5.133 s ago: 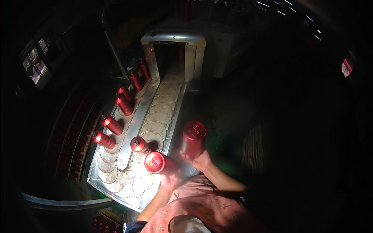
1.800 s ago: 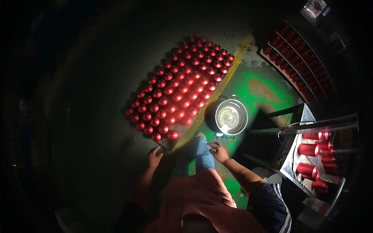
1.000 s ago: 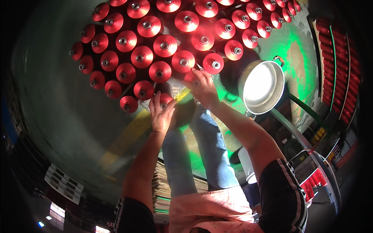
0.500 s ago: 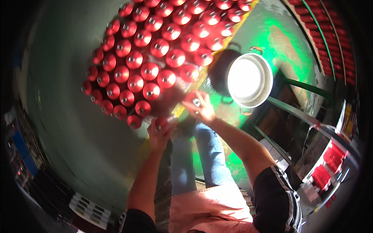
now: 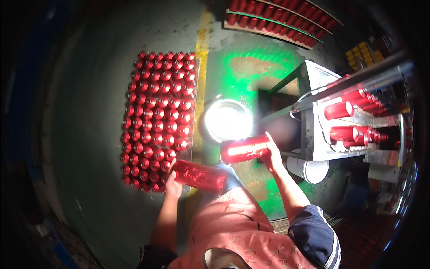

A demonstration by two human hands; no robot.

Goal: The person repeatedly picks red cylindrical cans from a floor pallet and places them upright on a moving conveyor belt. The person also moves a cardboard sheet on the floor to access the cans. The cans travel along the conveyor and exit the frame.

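Observation:
My left hand (image 5: 172, 186) is closed around the left end of a glossy red metal cylinder (image 5: 199, 176), which lies nearly level in front of my body. A second red cylinder (image 5: 244, 150) is in my right hand (image 5: 273, 158), gripped at its right end. The two cylinders are held apart, the right one a little farther forward. Beyond my left hand, tight rows of upright red cylinders (image 5: 154, 114) with small metal necks stand on the floor. Just past the right cylinder is a round metal pot (image 5: 209, 122), its inside glaring white.
To the right stands a metal-framed bench (image 5: 316, 154) with several red cylinders (image 5: 339, 110) lying on it. A white bucket (image 5: 311, 171) sits beside its lower part. Along the rows runs a yellow floor line (image 5: 201, 49). Stacked red cylinders (image 5: 277, 15) fill a rack at the back.
Both hands have risen from the edge of the floor rows, each lifting a cylinder that now lies sideways. My view has turned right, bringing the bench and pot nearer the middle.

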